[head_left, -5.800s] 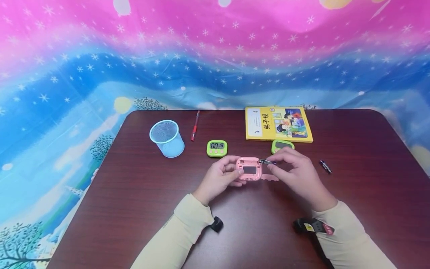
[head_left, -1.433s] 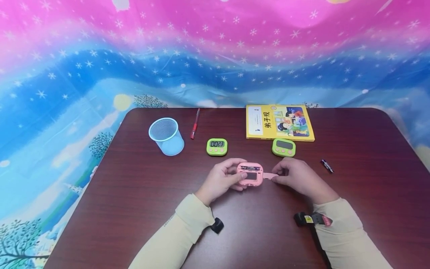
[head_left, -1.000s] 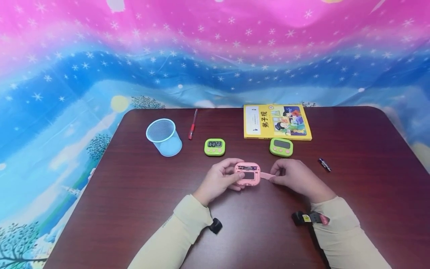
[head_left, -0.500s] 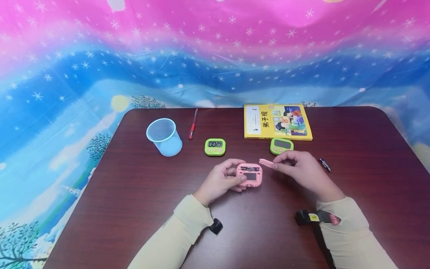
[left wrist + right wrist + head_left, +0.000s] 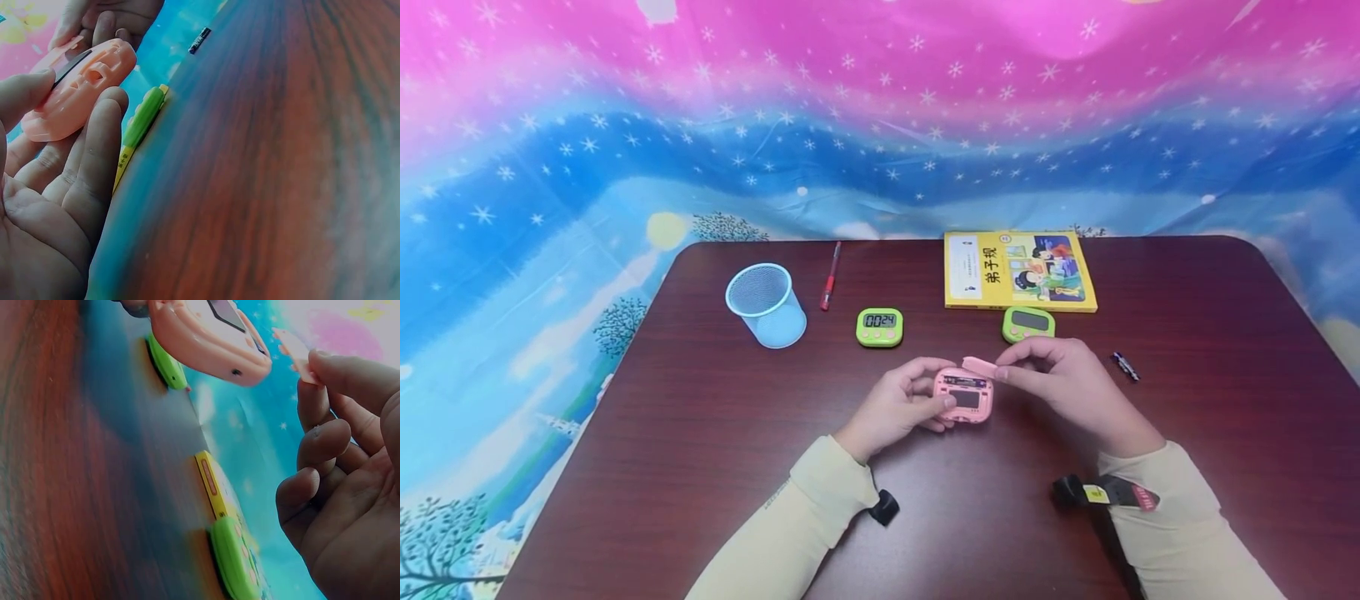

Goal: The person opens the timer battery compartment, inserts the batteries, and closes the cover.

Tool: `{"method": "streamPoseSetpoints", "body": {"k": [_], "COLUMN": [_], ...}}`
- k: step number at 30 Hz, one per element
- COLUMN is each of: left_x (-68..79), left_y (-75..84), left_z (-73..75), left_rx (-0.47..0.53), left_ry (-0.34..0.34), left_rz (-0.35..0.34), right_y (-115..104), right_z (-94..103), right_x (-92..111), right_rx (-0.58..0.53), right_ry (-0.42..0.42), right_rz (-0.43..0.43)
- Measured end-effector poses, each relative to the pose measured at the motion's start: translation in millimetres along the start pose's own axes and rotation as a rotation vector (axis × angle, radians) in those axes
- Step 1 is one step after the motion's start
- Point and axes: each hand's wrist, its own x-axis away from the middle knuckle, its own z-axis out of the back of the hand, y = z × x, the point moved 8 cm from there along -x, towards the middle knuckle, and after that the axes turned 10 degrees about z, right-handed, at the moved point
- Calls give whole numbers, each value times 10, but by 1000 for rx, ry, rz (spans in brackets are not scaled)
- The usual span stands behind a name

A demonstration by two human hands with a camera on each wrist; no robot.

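Note:
My left hand (image 5: 901, 406) holds a pink digital timer (image 5: 976, 413) with its back facing up, the thumb on the back and fingers beneath. A dark battery (image 5: 964, 382) lies in the uncovered slot along the timer's far side. Between thumb and fingertips, my right hand (image 5: 1071, 392) pinches a thin pink battery cover (image 5: 979, 367), tilted at the timer's far edge. The right wrist view shows the battery cover (image 5: 292, 353) apart from the timer (image 5: 206, 353). In the left wrist view the timer's side (image 5: 87, 94) faces the camera.
A loose battery (image 5: 1125, 367) lies to the right. One green timer (image 5: 880, 328) stands behind my hands; another green timer (image 5: 1027, 322) is partly hidden by my right hand. Farther back are a yellow book (image 5: 1021, 271), a red pen (image 5: 831, 279) and a blue mesh pen cup (image 5: 771, 312).
Earlier my right hand held a battery at the slot; that battery now lies inside. My right hand then took the pink cover from beside the timer and brought it up and left to the far edge.

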Motion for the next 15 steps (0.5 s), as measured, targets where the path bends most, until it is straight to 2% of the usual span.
{"method": "streamPoseSetpoints", "body": {"k": [7,15], "left_x": [1,4], "left_y": [7,-6], "left_z": [-47,-65], "left_rx": [-4,-1], "left_ry": [-26,-37], "left_rz": [2,6], "right_y": [6,42], "right_z": [-99,-199], "right_x": [-11,-29], "right_rx": [-60,-23], "right_ry": [-45,-71], "right_rz": [0,18]}}
